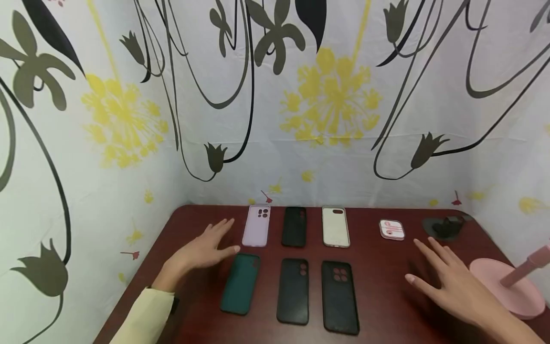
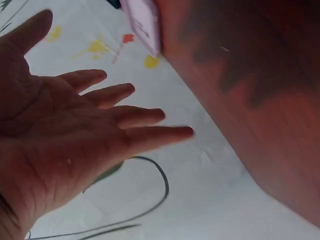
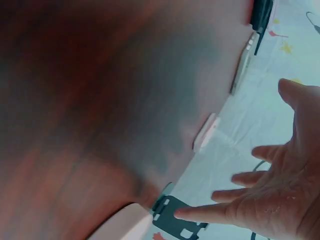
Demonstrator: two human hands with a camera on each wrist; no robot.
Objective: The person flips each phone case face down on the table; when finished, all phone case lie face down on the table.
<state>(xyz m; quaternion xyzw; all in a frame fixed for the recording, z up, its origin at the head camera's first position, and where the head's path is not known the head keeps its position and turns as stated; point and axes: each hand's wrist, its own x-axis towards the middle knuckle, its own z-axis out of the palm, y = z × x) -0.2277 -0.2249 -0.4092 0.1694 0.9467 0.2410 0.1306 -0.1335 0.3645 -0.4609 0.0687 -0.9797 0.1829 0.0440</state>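
Two rows of phone cases lie on the dark red table. Behind are a lilac case, a small black case and a cream case; in front, a teal case, a dark grey case and a large black case. My left hand hovers beside the lilac and teal cases, fingers straight, palm bare in the left wrist view. To the right my right hand is spread over the table near a small white-and-pink square item, holding nothing.
A pink stand with a round base is at the right edge, close to my right hand. Behind it sits a dark stand on a round base. Floral-patterned cloth rises behind the table and along its sides.
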